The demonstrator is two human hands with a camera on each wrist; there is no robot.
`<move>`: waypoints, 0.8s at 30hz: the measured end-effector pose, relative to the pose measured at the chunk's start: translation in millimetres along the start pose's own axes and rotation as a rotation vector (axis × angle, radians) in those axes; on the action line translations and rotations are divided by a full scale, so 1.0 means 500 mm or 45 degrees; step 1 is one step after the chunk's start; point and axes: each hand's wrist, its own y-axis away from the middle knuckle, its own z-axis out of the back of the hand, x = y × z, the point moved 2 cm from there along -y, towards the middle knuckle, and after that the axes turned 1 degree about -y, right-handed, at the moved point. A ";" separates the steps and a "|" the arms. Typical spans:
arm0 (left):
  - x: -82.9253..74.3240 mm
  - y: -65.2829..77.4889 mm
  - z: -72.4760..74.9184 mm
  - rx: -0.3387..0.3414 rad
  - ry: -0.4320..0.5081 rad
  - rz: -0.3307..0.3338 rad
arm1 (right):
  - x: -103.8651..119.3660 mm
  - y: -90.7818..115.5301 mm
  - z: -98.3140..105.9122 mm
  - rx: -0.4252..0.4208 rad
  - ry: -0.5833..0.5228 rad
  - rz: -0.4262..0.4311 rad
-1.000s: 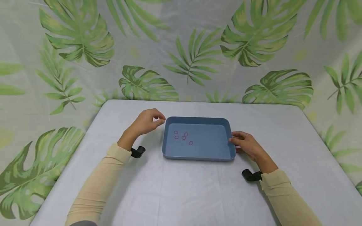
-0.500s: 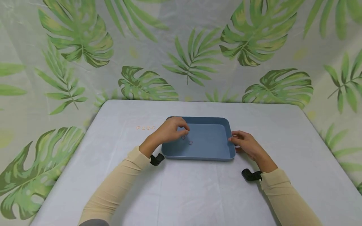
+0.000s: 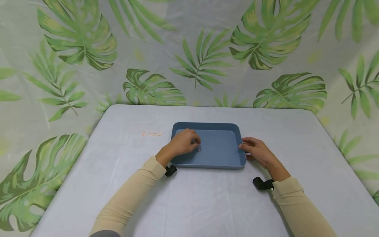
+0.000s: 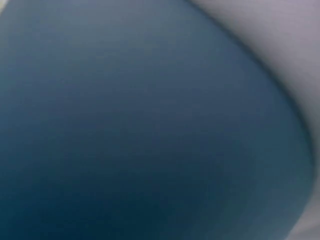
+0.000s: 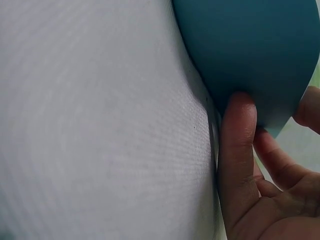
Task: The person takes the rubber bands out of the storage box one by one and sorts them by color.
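"Lying in the blue tray (image 3: 222, 148) is 1 small red ring (image 3: 199, 149), just beside the thumb of the left hand (image 3: 184, 143)."

"Are those fingers pinching anything?"

"I cannot tell; they bend down over the tray's floor, hiding part of it, and the left wrist view is a blue blur."

"What about the right hand (image 3: 257, 151)?"

"Its thumb and fingers pinch the tray's right edge. The right wrist view shows the thumb against the wall."

"And farther out?"

"4 thin orange rings (image 3: 154, 134) sit in a row to the tray's left, well apart from the fingers, on the white-covered bench (image 3: 207, 204). Behind stands a leaf-print cloth (image 3: 201, 62)."
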 end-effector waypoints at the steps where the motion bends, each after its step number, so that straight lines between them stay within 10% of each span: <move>1: 0.000 -0.001 -0.002 -0.006 -0.008 -0.008 | 0.000 0.000 0.000 -0.001 0.001 0.002; 24: 0.001 -0.007 -0.039 0.003 -0.238 -0.003 | -0.007 -0.004 -0.001 -0.008 0.024 0.005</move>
